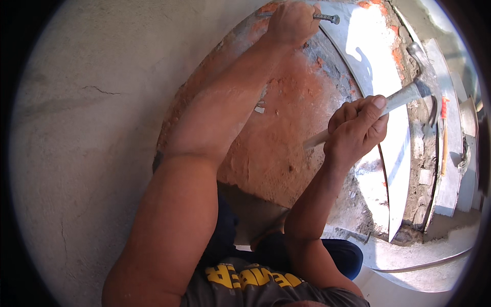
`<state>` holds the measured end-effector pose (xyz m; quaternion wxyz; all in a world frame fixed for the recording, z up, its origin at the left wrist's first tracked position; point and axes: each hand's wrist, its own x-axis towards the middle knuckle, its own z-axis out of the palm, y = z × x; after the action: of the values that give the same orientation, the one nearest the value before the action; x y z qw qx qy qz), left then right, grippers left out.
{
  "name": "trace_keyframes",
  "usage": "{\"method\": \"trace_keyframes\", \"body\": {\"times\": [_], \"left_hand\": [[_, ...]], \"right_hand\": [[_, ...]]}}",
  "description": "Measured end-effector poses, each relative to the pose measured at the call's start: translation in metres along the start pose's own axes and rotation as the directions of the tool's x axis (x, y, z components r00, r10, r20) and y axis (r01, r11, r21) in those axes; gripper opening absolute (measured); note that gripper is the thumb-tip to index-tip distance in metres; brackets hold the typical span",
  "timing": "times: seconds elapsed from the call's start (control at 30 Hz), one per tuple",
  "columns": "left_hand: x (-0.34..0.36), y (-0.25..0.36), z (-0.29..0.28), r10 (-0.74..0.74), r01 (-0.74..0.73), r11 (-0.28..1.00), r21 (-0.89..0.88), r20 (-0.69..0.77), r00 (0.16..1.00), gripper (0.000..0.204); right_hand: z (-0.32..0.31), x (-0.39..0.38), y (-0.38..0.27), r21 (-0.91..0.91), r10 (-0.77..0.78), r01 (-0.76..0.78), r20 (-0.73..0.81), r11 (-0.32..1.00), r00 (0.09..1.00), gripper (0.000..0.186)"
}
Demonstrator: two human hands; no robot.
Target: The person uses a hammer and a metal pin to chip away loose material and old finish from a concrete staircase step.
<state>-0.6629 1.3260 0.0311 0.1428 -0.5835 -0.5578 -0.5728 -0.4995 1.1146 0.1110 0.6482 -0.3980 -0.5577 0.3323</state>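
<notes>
At the top of the head view, my left hand [292, 23] is closed around a ribbed steel chisel [327, 18], whose blunt end sticks out to the right. The chisel lies across the far edge of a rough, reddish dusty surface [276, 146]; my fist hides its middle. Further right and nearer to me, my right hand [357, 125] grips a claw hammer [402, 97] by its pale handle. The hammer's metal head is up at the right, apart from the chisel.
A grey wall [97, 143] with fine cracks spans the left. Right of the reddish surface lies a pale sunlit slab [376, 56]. Beyond it runs a strip of broken mortar [417, 169], with a red-tipped wooden-handled tool [444, 133] and pale boards [452, 169] farther right.
</notes>
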Motion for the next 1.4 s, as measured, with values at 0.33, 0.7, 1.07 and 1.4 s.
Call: {"method": "trace_keyframes", "body": {"times": [0.33, 0.7, 1.07, 1.4], "left_hand": [[-0.002, 0.035, -0.028, -0.034, 0.051, 0.982, -0.181, 0.091, 0.995, 0.04], [0.004, 0.034, -0.007, -0.123, 0.13, 0.988, -0.089, 0.082, 0.989, 0.034], [0.006, 0.021, -0.005, 0.047, -0.046, 0.999, -0.008, 0.118, 0.992, 0.03], [0.013, 0.034, -0.004, -0.158, 0.124, 0.985, 0.122, 0.333, 0.93, 0.034]], "right_hand": [[-0.017, 0.0, 0.011, -0.099, 0.223, -0.22, 0.026, 0.971, 0.974, 0.038], [-0.022, -0.005, -0.022, 0.024, -0.035, 0.037, -0.06, 0.999, 0.998, 0.044], [-0.008, 0.006, 0.003, -0.023, -0.105, 0.106, 0.024, 0.994, 0.994, 0.041], [-0.01, 0.012, 0.004, -0.154, -0.07, 0.076, 0.047, 0.985, 0.996, 0.041]]}}
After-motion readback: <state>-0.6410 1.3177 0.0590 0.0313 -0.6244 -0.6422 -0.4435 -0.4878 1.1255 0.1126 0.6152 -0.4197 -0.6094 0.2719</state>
